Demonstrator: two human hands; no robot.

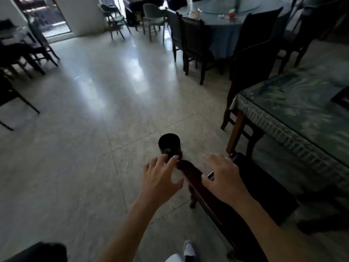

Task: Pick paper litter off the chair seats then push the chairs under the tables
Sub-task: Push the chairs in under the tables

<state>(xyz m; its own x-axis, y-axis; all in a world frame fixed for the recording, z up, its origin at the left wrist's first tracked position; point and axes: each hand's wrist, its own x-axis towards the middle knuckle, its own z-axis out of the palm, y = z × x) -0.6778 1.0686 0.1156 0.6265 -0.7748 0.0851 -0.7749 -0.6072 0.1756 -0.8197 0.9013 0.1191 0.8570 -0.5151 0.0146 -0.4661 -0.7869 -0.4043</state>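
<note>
A dark wooden chair [251,188] stands in front of me, its backrest rail running from the centre down to the right and its black seat toward the green-clothed table [294,114]. My left hand [160,176] hovers with spread fingers just left of the rail's top end. My right hand [222,176] is spread above the rail and the seat's near edge, and I cannot tell whether it touches the chair. Neither hand holds anything. No paper shows on this seat.
A small black bin [170,144] stands on the tiled floor just beyond my left hand. Another dark chair [253,53] is at the table's far end. A round blue-clothed table [224,19] with chairs is at the back right. More chairs stand at the left.
</note>
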